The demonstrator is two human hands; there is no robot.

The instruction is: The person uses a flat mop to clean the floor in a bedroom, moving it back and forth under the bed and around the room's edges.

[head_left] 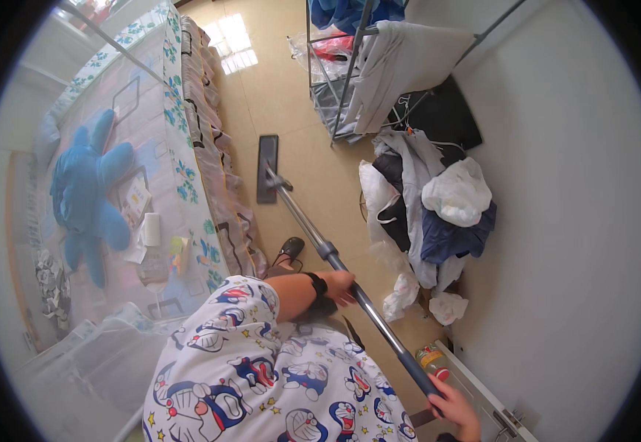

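A flat mop (305,223) with a telescopic metal pole slants across the tiled floor. Its dark rectangular head (266,158) lies on the tiles beside the bed skirt. Around the middle of the pole, just below the grey collar, my left hand (337,287) is closed, with a black band on the wrist. My right hand (449,404) grips the dark handle end at the lower right. A dark shoe (289,252) on my foot shows on the floor near the bed.
At left, a bed (114,66) under a sheer net carries a blue plush toy (85,180). A metal rack (346,81) with hanging cloth stands at the back. Piled clothes and bags (456,195) lie along the right wall. A red-capped jar (432,361) sits near my right hand.
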